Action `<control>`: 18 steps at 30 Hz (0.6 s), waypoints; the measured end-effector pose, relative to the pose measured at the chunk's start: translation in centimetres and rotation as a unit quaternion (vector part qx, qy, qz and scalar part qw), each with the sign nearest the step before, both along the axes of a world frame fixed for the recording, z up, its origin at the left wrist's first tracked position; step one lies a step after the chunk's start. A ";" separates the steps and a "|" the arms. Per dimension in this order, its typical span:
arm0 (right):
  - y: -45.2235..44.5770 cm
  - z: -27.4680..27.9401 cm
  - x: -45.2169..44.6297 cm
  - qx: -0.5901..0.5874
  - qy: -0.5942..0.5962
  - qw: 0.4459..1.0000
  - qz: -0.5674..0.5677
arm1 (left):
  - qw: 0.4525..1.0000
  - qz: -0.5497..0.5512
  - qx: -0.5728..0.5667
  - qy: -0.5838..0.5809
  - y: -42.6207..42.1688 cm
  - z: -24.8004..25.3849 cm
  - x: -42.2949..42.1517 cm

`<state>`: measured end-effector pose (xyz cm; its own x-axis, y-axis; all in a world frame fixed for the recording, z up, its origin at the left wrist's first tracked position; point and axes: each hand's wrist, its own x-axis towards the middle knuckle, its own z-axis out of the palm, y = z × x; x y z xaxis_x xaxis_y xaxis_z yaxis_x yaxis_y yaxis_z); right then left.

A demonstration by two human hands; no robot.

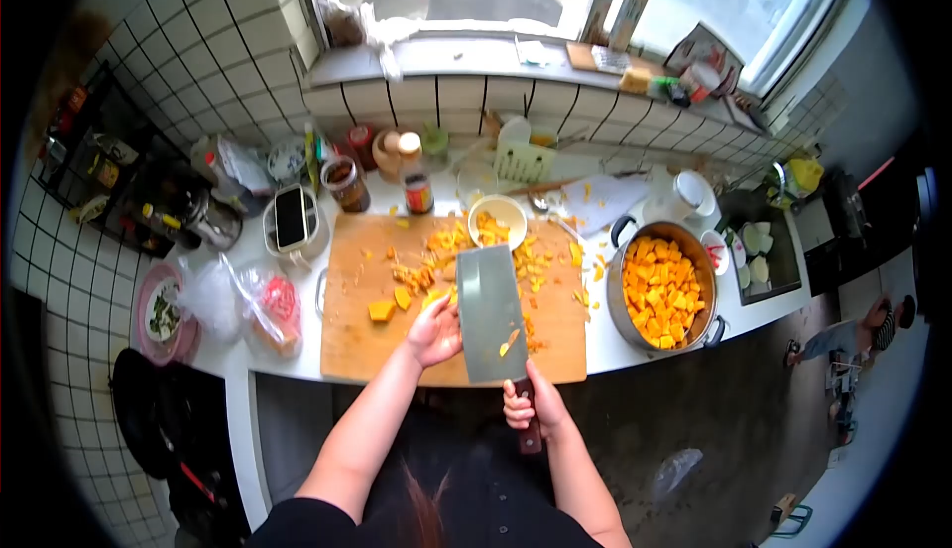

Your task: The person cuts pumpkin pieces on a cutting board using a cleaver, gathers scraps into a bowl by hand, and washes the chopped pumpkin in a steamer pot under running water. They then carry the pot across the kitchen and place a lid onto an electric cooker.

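Observation:
A broad cleaver (488, 310) is held up over the wooden cutting board (347, 270), its grey blade pointing away from me, with small orange scraps stuck to it. My right hand (534, 404) is closed around its dark handle. Beside the blade's left edge is my left hand (434, 335), palm turned up and fingers apart; the blade may hide some fingertips. Orange pumpkin chunks (381, 310) and peel scraps (412, 275) lie scattered on the board. A small pale bowl (497, 223) with orange pieces stands at its back edge. To the right, a steel pot (617, 295) holds many pumpkin cubes (659, 290).
Left of the board are a phone (291, 218) on a container, plastic bags (273, 300) and a pink basin (149, 350). Jars and a sauce bottle (417, 191) line the back. A sink (769, 280) lies right; another person (863, 330) is at far right.

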<state>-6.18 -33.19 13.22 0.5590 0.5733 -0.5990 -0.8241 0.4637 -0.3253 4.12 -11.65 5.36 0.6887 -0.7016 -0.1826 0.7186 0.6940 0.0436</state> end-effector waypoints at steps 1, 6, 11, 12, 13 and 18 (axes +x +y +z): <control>-0.9 -0.1 0.2 -0.002 0.011 1.000 0.003 | 1.000 -0.001 0.018 0.011 -1.2 0.1 -0.1; -6.0 -0.4 0.6 -0.004 0.039 0.999 -0.003 | 0.990 -0.023 0.116 0.072 -7.2 3.3 -0.4; -11.2 -0.7 2.7 -0.025 0.046 0.998 -0.026 | 0.997 0.010 -0.018 0.075 -9.8 -2.2 -0.1; -12.2 -0.9 3.2 -0.030 0.034 0.999 -0.030 | 0.992 0.031 0.038 0.117 -10.2 -1.8 0.2; -13.1 -0.7 3.7 -0.055 0.035 0.997 -0.028 | 0.982 0.051 0.093 0.159 -10.5 -1.7 0.4; -15.8 -0.2 5.5 -0.143 -0.012 0.990 -0.006 | 0.884 0.151 0.441 0.016 -10.1 -1.1 2.1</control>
<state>-0.68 -48.97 12.97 0.5808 0.3756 -0.7222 -0.8096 0.3592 -0.4642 6.22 -21.76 4.22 0.8050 -0.0603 -0.5902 0.5163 0.5611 0.6470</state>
